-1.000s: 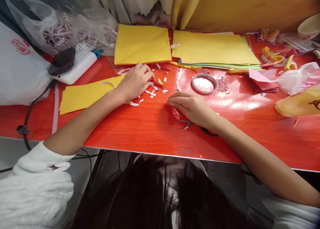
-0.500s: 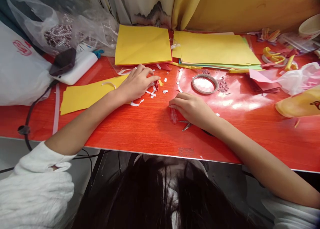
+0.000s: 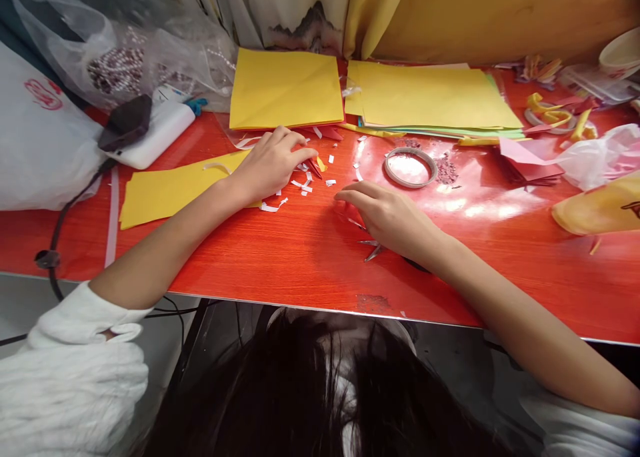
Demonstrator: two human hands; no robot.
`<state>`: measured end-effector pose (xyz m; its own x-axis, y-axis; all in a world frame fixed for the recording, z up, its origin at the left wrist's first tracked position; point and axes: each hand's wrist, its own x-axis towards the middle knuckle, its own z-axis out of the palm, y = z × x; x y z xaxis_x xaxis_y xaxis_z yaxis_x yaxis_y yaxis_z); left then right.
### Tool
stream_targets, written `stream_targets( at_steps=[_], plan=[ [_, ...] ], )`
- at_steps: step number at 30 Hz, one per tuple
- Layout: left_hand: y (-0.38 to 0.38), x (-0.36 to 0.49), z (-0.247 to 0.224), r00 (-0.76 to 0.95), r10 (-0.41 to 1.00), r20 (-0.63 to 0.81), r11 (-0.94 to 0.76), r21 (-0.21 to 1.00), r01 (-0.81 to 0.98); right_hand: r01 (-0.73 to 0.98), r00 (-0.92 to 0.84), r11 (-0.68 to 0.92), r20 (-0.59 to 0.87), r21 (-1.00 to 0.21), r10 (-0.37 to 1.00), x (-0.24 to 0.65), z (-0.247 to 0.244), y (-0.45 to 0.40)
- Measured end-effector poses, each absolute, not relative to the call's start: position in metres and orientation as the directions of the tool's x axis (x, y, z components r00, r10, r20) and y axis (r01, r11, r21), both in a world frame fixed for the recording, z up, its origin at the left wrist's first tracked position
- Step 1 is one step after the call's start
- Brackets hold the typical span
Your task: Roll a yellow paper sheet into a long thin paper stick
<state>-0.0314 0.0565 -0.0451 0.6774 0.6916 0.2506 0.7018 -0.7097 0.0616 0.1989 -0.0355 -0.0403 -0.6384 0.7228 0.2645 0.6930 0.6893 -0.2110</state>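
My left hand rests on the table by the yellow sheets, fingers closed over a small folded red paper piece. White paper scraps and a yellow scrap lie around its fingertips. My right hand is to the right, fingers bent down and pinched on a small see-through piece, mostly hidden beneath them. The scissors poke out from under this hand, their handles covered. Beyond it lies a roll of tape beside dark red crumbs.
Stacks of yellow paper and coloured sheets lie at the back. On the left are a phone, a white box-like device and plastic bags. A yellowish cup lies at the right, near folded red papers.
My right hand has shifted slightly, and the see-through piece that hung below its fingers is now mostly tucked under them. The red paper at my left fingertips has tilted.
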Motion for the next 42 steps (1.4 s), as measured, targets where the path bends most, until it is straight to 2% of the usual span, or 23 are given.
stream_targets(
  at_steps=[6,10,13,19,26,30,34,37,39,42],
  plan=[
    [0.057,-0.031,-0.046,0.672,0.695,0.256,-0.707,0.075,0.704,0.815,-0.479,0.573,0.463,-0.079,0.746,0.196,-0.034,-0.038],
    [0.055,-0.029,-0.038,0.648,0.700,0.299,-0.696,0.081,0.714,0.845,-0.430,0.531,0.503,-0.069,0.750,0.195,-0.029,-0.039],
    [0.054,-0.028,-0.035,0.659,0.689,0.302,-0.700,0.042,0.713,0.845,-0.423,0.520,0.437,-0.126,0.794,0.196,-0.029,-0.039],
    [0.061,-0.033,-0.048,0.680,0.690,0.247,-0.714,0.079,0.696,0.809,-0.554,0.569,0.131,-0.150,0.822,0.193,-0.031,-0.043],
    [0.066,-0.034,-0.049,0.657,0.707,0.263,-0.699,0.120,0.705,0.809,-0.537,0.528,0.043,-0.260,0.843,0.188,-0.032,-0.045],
    [0.063,-0.032,-0.036,0.567,0.756,0.327,-0.644,0.220,0.733,0.803,-0.493,0.451,-0.009,-0.390,0.870,0.189,-0.029,-0.044],
    [0.058,-0.028,-0.024,0.415,0.848,0.331,-0.530,0.483,0.697,0.793,-0.463,0.404,-0.019,-0.456,0.886,0.191,-0.027,-0.042],
    [0.052,-0.023,-0.022,0.393,0.869,0.301,-0.491,0.626,0.605,0.771,-0.449,0.400,0.022,-0.495,0.893,0.191,-0.031,-0.041],
    [0.044,-0.019,-0.022,0.422,0.853,0.307,-0.512,0.644,0.569,0.758,-0.434,0.401,0.061,-0.514,0.899,0.191,-0.034,-0.041],
    [0.032,-0.011,-0.019,0.548,0.781,0.298,-0.602,0.592,0.536,0.759,-0.408,0.395,0.095,-0.518,0.908,0.191,-0.037,-0.040]
  ],
)
